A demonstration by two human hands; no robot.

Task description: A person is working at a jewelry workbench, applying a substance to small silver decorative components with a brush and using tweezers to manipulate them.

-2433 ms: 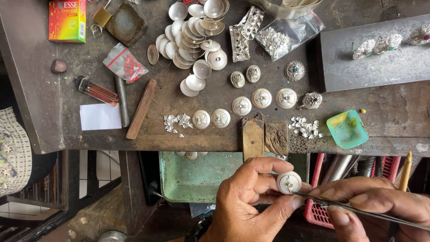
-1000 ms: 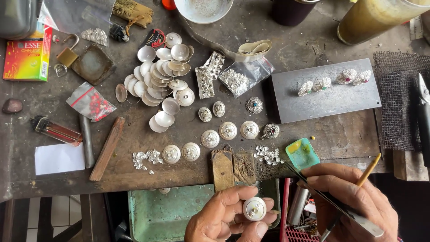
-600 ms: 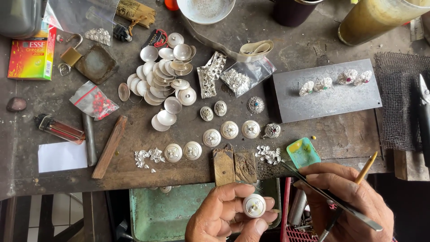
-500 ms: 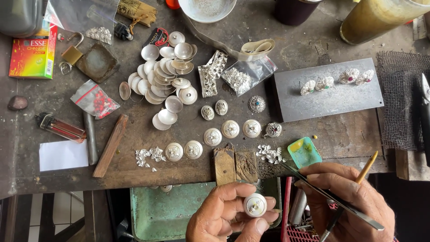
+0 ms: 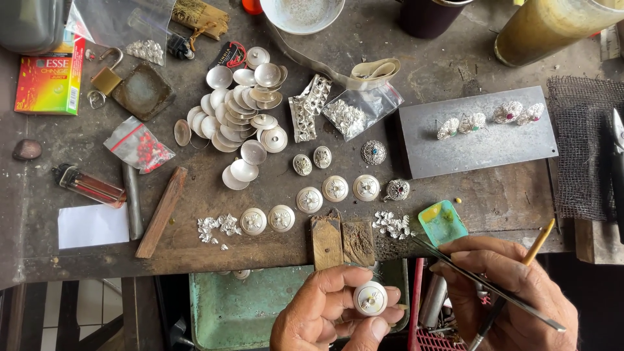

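My left hand (image 5: 331,312) pinches a round silver disc (image 5: 370,298) with a small ornament at its centre, held below the bench's front edge. My right hand (image 5: 513,289) grips thin metal tweezers (image 5: 481,284) and a slim brush with a yellow handle (image 5: 520,273); the tweezer tips reach up-left to a heap of tiny silver pieces (image 5: 392,224) beside a small green dish (image 5: 442,222). A row of decorated silver discs (image 5: 335,188) lies on the bench just above both hands.
A pile of plain silver domes (image 5: 240,110), plastic bags of silver parts (image 5: 361,110), a grey metal plate (image 5: 481,140) with several ornaments, a white bowl (image 5: 302,10), a wooden stick (image 5: 160,211), a green tray (image 5: 240,305) under the bench and wire mesh (image 5: 582,146).
The view shifted slightly. My right hand has brought the tweezer tips up toward the heap of tiny silver pieces; my left hand keeps the disc in nearly the same place.
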